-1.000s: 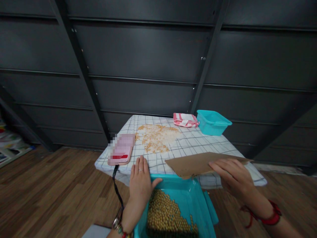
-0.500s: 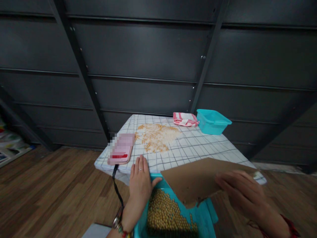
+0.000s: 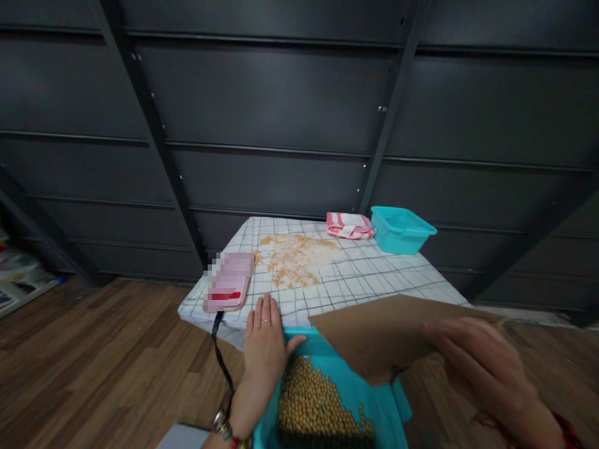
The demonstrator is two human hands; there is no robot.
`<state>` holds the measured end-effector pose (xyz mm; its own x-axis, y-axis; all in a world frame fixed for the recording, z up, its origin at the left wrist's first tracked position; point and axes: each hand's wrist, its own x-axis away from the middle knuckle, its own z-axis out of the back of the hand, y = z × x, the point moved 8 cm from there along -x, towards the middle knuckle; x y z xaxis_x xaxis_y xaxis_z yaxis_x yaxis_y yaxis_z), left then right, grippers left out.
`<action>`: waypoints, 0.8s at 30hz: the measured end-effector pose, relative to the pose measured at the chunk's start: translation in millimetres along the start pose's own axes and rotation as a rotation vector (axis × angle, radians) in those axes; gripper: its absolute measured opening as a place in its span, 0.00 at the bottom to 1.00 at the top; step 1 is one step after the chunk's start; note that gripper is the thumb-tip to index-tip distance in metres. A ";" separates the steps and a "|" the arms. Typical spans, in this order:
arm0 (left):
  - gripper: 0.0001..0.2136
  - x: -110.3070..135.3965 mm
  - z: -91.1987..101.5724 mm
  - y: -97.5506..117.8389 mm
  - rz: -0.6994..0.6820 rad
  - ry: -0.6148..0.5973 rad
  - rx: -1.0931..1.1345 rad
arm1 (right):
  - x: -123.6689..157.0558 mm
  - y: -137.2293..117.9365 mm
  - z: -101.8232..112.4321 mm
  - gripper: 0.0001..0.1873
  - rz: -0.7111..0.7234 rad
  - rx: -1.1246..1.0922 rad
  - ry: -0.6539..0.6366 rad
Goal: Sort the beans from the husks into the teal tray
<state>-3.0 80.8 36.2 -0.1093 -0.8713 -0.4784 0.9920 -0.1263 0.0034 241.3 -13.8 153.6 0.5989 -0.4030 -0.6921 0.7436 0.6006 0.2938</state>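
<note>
My left hand point(image 3: 266, 346) lies flat at the near edge of the counter point(image 3: 374, 274). Its fingers point(image 3: 264, 312) are pressed together and point away from me over the checked cloth point(image 3: 412, 284). The thumb is spread to the side and hooks over the far rim of the tub point(image 3: 379, 408). There is a ring on one finger.

The tub sits just below the counter's edge, right in front of me. It is teal and holds a heap of yellow beans point(image 3: 318, 405) banked toward its left side.

My right hand point(image 3: 482, 368) holds the card point(image 3: 384, 333), a brown sheet tilted in the air. The card's low corner hangs over the right part of the tub, above the beans and not touching them. My right fingers point(image 3: 449, 330) lie side by side on top of the card. I cannot see the thumb, which the sheet hides.

Farther off on the cloth is a loose spread of grain point(image 3: 294, 259). A pink phone point(image 3: 229, 280) lies to its left, near the counter's corner, and a black strap point(image 3: 222, 355) hangs from it over the edge. At the far side a striped towel point(image 3: 350, 226) lies just beside a second, smaller teal tub point(image 3: 402, 229). A wood floor point(image 3: 103, 362) runs around the counter, and a dark panelled wall point(image 3: 281, 112) stands behind it.
</note>
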 end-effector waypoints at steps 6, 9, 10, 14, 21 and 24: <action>0.34 4.4 1.8 4.8 0.001 0.002 -0.010 | -18.2 13.8 -8.3 0.23 0.100 0.143 0.095; 0.35 3.0 2.7 7.0 0.010 -0.001 -0.014 | -17.5 8.8 -18.0 0.21 0.150 0.142 0.041; 0.35 2.6 2.9 7.5 0.012 0.000 -0.018 | -16.5 7.2 -20.1 0.21 0.160 0.139 0.031; 0.35 3.4 2.8 8.5 0.006 0.012 -0.014 | -13.4 8.5 -26.3 0.24 0.162 0.153 0.048; 0.39 10.6 -0.8 6.2 -0.007 0.013 0.006 | -13.9 29.6 -43.6 0.27 0.140 0.207 0.099; 0.39 12.7 -2.3 6.6 -0.024 0.010 0.019 | -19.3 36.3 -44.3 0.26 0.145 0.209 0.130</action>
<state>2.3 70.0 28.1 -0.1324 -0.8630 -0.4875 0.9877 -0.1561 0.0081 243.6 46.3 148.4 0.6701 -0.2233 -0.7079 0.7065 0.4845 0.5159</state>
